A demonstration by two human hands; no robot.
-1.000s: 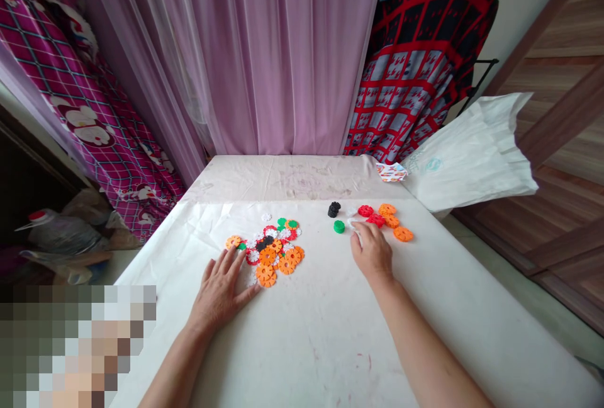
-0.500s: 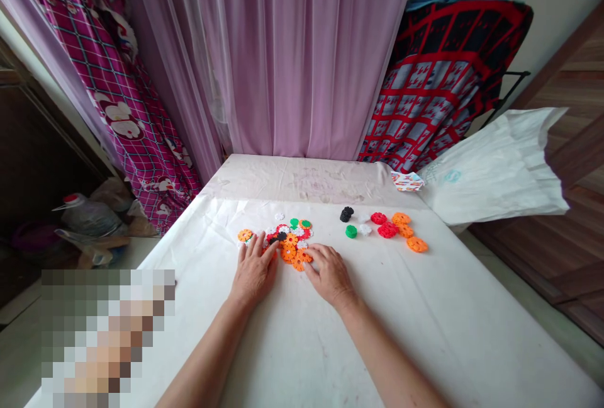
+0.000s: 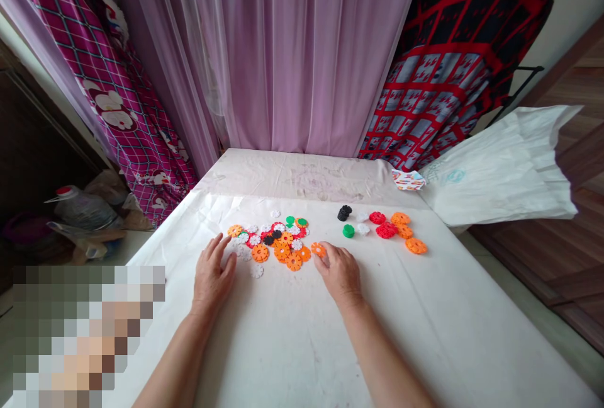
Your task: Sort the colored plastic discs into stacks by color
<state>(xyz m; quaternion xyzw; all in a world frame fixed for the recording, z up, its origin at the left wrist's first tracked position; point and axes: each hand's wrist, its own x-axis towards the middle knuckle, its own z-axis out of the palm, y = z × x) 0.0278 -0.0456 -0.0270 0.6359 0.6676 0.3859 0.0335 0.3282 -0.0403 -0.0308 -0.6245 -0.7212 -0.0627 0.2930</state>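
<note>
A spread of flat plastic snowflake discs (image 3: 276, 241), orange, red, white, green and black, lies on the white table (image 3: 302, 332). My left hand (image 3: 211, 276) rests flat at the left end of the spread, fingers apart, beside white discs. My right hand (image 3: 338, 271) lies palm down at the right end, fingertips touching one orange disc (image 3: 318, 249). A second, smaller group sits further right: a black stack (image 3: 344, 212), a green disc (image 3: 348, 230), red discs (image 3: 385, 230) and orange discs (image 3: 416, 245).
A white plastic bag (image 3: 500, 169) hangs over the table's right back corner, with a small printed packet (image 3: 408, 179) beside it. Purple curtains (image 3: 292, 49) hang behind. A red-and-black patterned cloth (image 3: 453, 74) stands at the back right.
My left hand slid left from the middle of the pile, and the discs now lie more spread out. My right hand stays by the pile's right edge.
</note>
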